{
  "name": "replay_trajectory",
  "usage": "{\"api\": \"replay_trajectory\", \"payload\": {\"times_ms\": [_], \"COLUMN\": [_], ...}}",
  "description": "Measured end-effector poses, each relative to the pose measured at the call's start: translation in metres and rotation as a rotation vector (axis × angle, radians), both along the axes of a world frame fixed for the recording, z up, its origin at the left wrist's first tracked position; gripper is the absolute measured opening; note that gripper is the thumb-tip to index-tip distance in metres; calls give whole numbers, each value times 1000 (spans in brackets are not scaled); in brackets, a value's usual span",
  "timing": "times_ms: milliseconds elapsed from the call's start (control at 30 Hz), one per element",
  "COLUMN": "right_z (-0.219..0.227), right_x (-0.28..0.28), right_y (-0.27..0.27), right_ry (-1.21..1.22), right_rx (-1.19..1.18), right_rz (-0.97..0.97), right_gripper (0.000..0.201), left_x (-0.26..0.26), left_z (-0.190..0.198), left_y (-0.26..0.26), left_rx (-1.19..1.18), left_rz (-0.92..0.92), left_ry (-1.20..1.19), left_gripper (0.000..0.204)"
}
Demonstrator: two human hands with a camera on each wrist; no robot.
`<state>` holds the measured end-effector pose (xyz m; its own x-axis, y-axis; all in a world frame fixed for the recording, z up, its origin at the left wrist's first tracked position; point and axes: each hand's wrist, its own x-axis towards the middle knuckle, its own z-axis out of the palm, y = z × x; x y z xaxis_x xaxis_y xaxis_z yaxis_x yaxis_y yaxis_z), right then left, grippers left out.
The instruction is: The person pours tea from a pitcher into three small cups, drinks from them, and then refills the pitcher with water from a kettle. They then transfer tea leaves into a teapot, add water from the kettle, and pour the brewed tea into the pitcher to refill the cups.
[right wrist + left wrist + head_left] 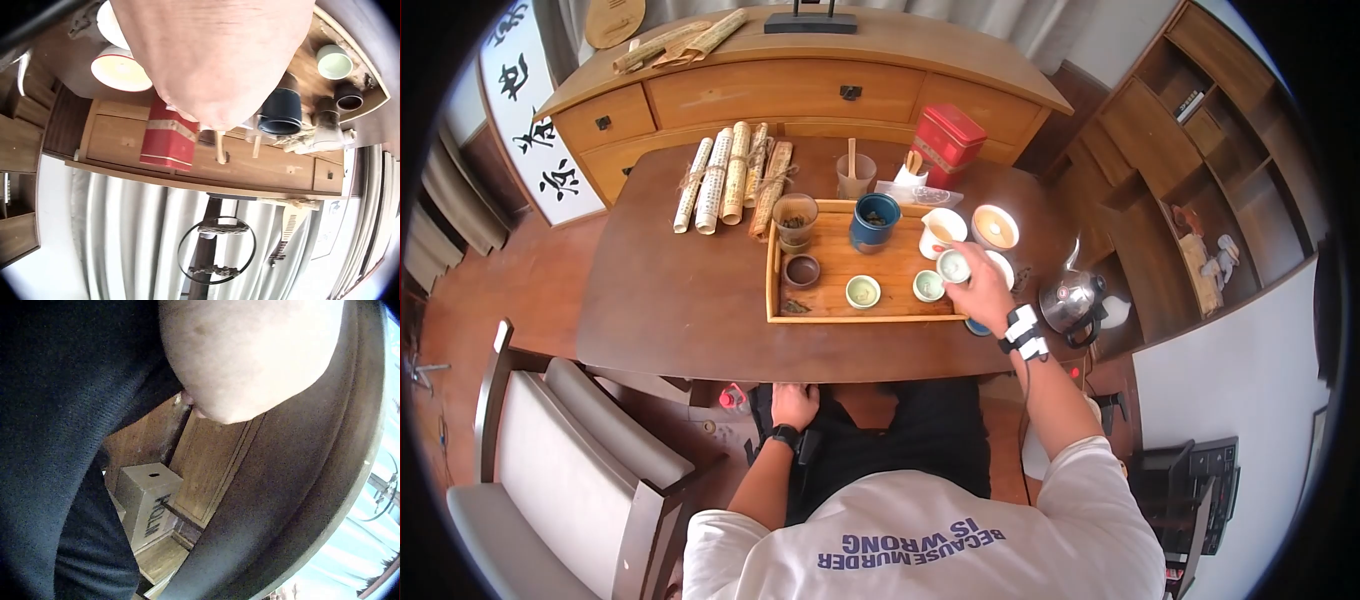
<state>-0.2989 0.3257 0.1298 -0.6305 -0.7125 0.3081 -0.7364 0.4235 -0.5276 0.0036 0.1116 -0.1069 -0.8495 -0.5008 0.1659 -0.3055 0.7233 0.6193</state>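
Note:
In the head view my right hand [983, 290] pinches a small pale teacup [953, 265] above the right end of a wooden tray [870, 319]. A white pitcher [937, 233] stands just behind that cup. Two light green teacups, one in mid-tray [863, 292] and one nearer the hand [928, 287], sit on the tray. Farther left are a small dark brown cup [803, 271], a glass [796, 222] with dark bits inside and a blue cup [875, 222] containing tea leaves. My left hand [795, 405] rests on my thigh by the table's front edge, its fingers partly hidden.
Right of the tray stand a white bowl [995, 228] and a metal kettle [1072, 300]. Behind it are a red tin [949, 143], a frosted cup [856, 175] with a wooden stick and several tied bamboo scrolls [718, 180]. A chair [570, 440] is at the left.

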Motion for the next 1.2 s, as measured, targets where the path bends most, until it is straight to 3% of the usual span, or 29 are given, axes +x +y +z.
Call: {"api": "replay_trajectory", "payload": {"times_ms": [400, 533, 733, 867, 1200], "right_z": [-45, -61, -51, -62, -60], "right_x": [17, 10, 27, 30, 34], "right_y": [-63, -64, -81, -94, -94], "right_ry": [119, 96, 116, 109, 29], "right_rx": [323, 323, 330, 394, 274], "right_rz": [57, 89, 196, 246, 257], "right_gripper": [70, 72, 81, 80, 68], "left_x": [1, 0, -2, -2, -1], "left_z": [-6, -1, -5, -5, -7], "left_y": [-1, -1, -1, -1, -1], "left_rx": [43, 62, 42, 46, 44], "left_rz": [8, 21, 27, 42, 37], "left_ry": [11, 25, 21, 33, 18], "left_gripper": [30, 28, 26, 25, 26]}}
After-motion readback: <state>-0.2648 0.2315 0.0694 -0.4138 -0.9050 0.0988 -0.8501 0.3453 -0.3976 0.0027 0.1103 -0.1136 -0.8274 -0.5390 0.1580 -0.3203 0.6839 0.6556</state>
